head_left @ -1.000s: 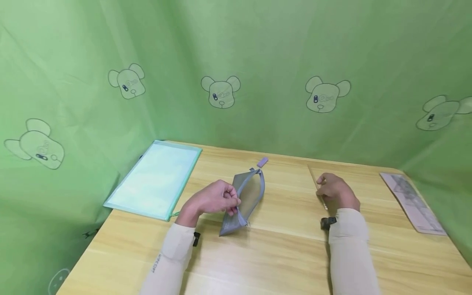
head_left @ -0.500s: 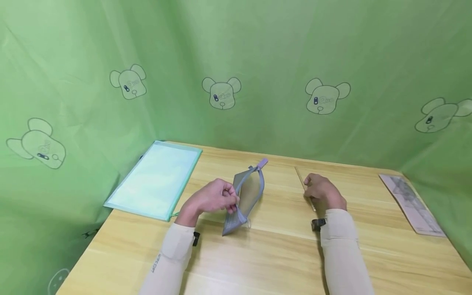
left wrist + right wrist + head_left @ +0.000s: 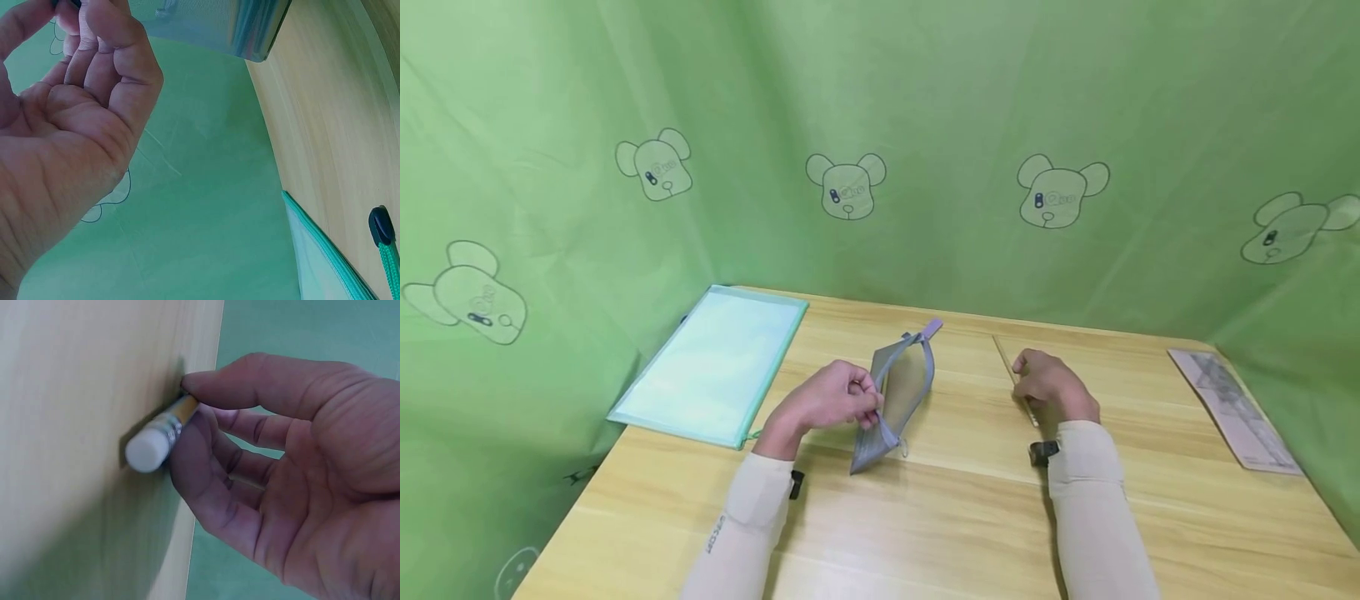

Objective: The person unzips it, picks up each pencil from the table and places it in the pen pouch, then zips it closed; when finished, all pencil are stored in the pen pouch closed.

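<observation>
My left hand (image 3: 831,396) pinches one edge of a grey mesh zip pouch (image 3: 867,454), whose mouth gapes toward the right. In the left wrist view the left hand's curled fingers (image 3: 140,69) show with the palm, and the pouch's lower part (image 3: 206,25) hangs behind them. To the right, my right hand (image 3: 1052,385) pinches a slim yellow pencil (image 3: 1003,355) between thumb and fingers, close over the table. The right wrist view shows its white eraser end (image 3: 147,450) pointing at the camera. Right at the pouch's far end is a small purple block (image 3: 932,328).
A teal-edged zip folder (image 3: 711,367) lies on the wooden table (image 3: 955,525) at the left. Its pull cord (image 3: 389,262) shows in the left wrist view. A flat pink sheet or pad with grey print (image 3: 1236,412) lies far right. Green curtain surrounds the table.
My right hand has shifted left with the pencil, mostly in the first half second, bringing it closer to the pouch. The left hand keeps its grip on the pouch edge, nearly still.
</observation>
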Tool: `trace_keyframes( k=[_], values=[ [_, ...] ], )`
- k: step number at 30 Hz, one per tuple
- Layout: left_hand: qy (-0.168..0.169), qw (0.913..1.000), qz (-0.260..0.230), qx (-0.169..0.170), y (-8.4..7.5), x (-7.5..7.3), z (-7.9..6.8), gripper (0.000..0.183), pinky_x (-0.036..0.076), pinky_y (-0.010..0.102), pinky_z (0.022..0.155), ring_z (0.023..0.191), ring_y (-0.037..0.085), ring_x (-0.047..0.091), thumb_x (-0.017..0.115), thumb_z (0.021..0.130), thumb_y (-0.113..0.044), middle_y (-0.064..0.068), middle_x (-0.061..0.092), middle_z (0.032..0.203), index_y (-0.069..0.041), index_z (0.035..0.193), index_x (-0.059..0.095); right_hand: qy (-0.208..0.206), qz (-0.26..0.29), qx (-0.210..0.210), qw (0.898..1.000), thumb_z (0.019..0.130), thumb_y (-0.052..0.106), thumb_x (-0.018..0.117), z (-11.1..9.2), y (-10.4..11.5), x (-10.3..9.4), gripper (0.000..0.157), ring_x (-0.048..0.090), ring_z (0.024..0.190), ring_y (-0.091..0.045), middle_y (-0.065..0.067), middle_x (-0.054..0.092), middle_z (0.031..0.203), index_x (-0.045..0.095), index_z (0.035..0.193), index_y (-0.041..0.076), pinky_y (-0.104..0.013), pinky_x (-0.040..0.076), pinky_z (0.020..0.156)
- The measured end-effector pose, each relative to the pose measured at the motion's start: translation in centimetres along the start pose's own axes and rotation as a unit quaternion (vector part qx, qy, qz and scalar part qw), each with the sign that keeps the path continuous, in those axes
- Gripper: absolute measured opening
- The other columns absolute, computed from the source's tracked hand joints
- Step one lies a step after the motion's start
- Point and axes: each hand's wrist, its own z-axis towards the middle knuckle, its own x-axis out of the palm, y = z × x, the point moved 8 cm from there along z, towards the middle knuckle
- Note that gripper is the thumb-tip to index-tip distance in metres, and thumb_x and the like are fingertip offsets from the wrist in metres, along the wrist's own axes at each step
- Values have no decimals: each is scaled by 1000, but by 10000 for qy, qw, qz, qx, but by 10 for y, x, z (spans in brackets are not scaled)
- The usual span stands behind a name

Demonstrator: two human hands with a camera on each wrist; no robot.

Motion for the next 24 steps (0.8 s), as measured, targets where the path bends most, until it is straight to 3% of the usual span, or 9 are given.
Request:
trace_keyframes(
  k=[7,15,20,24],
  values=[
    [-48,10000,-23,-33,2,-2,1,13,66,49,85,74,17,75,64,103,-7,12,78,88,0,96,70,46,-78,46,9999,89,3,69,1,3,3,51,56,70,-19,-7,55,86,47,135,0,-37,47,77],
    [-196,9997,-134,-93,6,-5,1,14,59,24,68,74,17,75,65,104,-8,12,78,88,0,94,70,343,-7,-507,9981,91,3,70,4,29,15,45,63,75,-20,-10,59,96,51,131,-4,-32,55,74],
    [-255,9994,-201,-114,7,-7,2,14,60,24,69,75,17,75,65,104,-8,15,79,90,1,95,69,588,725,-1039,9902,90,-3,66,-7,54,13,51,65,78,-18,-10,61,96,48,136,-10,-32,60,75],
    [-320,9991,-232,-127,6,-9,2,14,63,29,73,74,17,75,65,104,-8,15,79,91,1,95,68,815,1482,-1420,9753,91,-6,64,-27,76,3,53,63,80,-18,-12,60,100,44,140,-11,-32,61,75]
  ],
)
